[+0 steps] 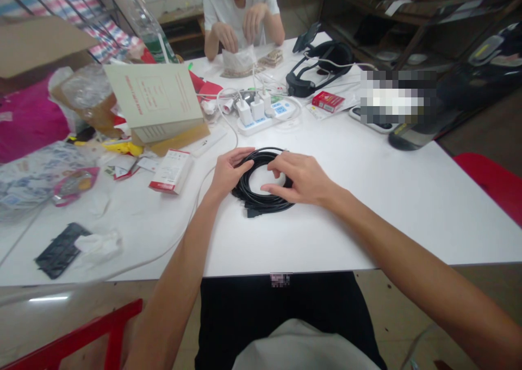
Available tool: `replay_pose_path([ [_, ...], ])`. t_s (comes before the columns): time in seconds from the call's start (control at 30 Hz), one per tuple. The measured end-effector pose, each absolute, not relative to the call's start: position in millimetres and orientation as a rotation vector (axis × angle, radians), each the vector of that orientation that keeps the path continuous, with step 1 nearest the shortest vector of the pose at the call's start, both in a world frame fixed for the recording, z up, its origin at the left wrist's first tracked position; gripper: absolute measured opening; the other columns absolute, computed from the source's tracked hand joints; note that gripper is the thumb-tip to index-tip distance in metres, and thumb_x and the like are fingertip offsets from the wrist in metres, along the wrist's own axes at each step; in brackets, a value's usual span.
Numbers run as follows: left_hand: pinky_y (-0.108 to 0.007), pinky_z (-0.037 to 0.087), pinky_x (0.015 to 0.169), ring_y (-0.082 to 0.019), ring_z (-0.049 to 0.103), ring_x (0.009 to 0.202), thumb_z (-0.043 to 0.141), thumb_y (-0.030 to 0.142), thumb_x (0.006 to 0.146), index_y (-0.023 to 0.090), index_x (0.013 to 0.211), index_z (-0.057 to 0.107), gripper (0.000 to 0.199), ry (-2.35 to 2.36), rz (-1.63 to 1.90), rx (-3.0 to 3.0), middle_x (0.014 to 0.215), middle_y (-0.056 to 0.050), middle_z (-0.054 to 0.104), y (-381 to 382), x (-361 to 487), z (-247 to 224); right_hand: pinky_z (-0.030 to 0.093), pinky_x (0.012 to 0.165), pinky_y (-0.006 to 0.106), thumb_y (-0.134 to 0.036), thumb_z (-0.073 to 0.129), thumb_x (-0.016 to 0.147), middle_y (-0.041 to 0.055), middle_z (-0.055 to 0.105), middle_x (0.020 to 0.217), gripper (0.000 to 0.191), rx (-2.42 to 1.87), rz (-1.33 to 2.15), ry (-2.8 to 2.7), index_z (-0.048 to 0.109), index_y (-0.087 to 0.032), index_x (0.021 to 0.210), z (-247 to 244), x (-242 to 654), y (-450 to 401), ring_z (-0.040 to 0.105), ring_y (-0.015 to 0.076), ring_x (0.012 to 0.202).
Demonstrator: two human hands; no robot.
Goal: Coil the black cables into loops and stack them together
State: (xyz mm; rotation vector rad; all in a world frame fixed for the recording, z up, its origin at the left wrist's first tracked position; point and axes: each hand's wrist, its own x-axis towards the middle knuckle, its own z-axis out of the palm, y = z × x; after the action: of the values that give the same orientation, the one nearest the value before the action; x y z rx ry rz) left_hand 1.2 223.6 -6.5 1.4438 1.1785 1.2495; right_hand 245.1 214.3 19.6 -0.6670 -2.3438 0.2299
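Observation:
A coil of black cable [267,201] lies on the white table in front of me, with a black connector at its near left edge. My left hand [231,170] rests against the coil's left side, thumb and fingers apart around the loops. On the right side of the coil is my right hand [299,177], its thumb and index finger spread over the ring's open middle. Its other fingers are partly hidden.
Behind the coil sits a white power strip [259,124] with chargers. A red-and-white box [170,171] and a propped booklet [157,100] stand left. A headset [302,81] and dark bottle [416,130] are at right. Across the table, a person handles a clear bag [238,62].

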Motion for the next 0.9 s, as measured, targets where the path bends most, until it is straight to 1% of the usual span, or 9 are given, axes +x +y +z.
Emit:
replay_pose_path([
  [0.1,-0.049,0.056,0.115,-0.033,0.077,0.119,0.089,0.049,0.084,0.018,0.115,0.083,0.044,1.215,1.309,1.396,0.118,-0.013,0.084,224.4,3.8,-7.2,0.047,0.079,0.033,-0.063,0.054,0.106,0.0067,0.069,0.086,0.046,-0.805,0.254,-2.096,0.066,-0.019,0.1,24.3,254.4,224.4,0.062,0.0178,0.082],
  [0.17,-0.048,0.056,0.114,-0.032,0.078,0.118,0.086,0.056,0.086,0.017,0.114,0.083,0.048,1.217,1.387,1.324,0.118,-0.014,0.083,226.1,4.4,-8.6,0.048,0.077,0.033,-0.061,0.052,0.107,0.0062,0.067,0.084,0.045,-0.865,0.239,-1.949,0.065,-0.02,0.096,25.5,258.9,229.7,0.061,0.0169,0.079],
  [0.23,-0.047,0.056,0.114,-0.03,0.078,0.117,0.086,0.058,0.086,0.017,0.113,0.082,0.049,1.182,1.447,1.231,0.116,-0.014,0.083,228.4,3.1,-10.3,0.048,0.074,0.032,-0.061,0.049,0.108,0.0059,0.067,0.083,0.047,-0.899,0.214,-1.845,0.064,-0.02,0.092,24.9,261.4,233.9,0.059,0.0157,0.075],
  [0.37,-0.045,0.056,0.112,-0.027,0.078,0.116,0.087,0.056,0.085,0.018,0.111,0.081,0.046,1.143,1.486,1.076,0.116,-0.013,0.083,232.2,-1.9,-11.0,0.047,0.068,0.03,-0.062,0.045,0.11,0.0055,0.067,0.082,0.051,-0.967,0.207,-1.789,0.063,-0.019,0.09,21.3,263.1,238.8,0.059,0.0146,0.073],
  [0.5,-0.044,0.056,0.113,-0.027,0.078,0.117,0.087,0.052,0.084,0.018,0.11,0.079,0.043,1.133,1.51,0.995,0.117,-0.014,0.083,232.7,-4.6,-8.6,0.045,0.065,0.029,-0.062,0.044,0.11,0.0048,0.066,0.079,0.051,-0.996,0.207,-1.789,0.062,-0.019,0.089,19.2,263.6,240.5,0.057,0.014,0.07],
  [0.73,-0.046,0.054,0.114,-0.027,0.078,0.119,0.087,0.051,0.084,0.018,0.11,0.078,0.043,1.131,1.506,0.973,0.117,-0.014,0.082,233.4,-5.7,-8.5,0.043,0.065,0.029,-0.063,0.041,0.111,0.0046,0.067,0.078,0.055,-1.036,0.191,-1.794,0.063,-0.019,0.087,17.9,264.4,242.3,0.057,0.0137,0.067],
  [0.9,-0.044,0.056,0.113,-0.026,0.079,0.113,0.089,0.051,0.083,0.018,0.109,0.078,0.044,1.121,1.504,0.97,0.114,-0.013,0.083,233.2,-4.5,-7.2,0.04,0.063,0.03,-0.063,0.041,0.111,0.0049,0.069,0.08,0.055,-1.045,0.193,-1.81,0.064,-0.019,0.086,16.3,264.4,241.6,0.056,0.0129,0.066],
])
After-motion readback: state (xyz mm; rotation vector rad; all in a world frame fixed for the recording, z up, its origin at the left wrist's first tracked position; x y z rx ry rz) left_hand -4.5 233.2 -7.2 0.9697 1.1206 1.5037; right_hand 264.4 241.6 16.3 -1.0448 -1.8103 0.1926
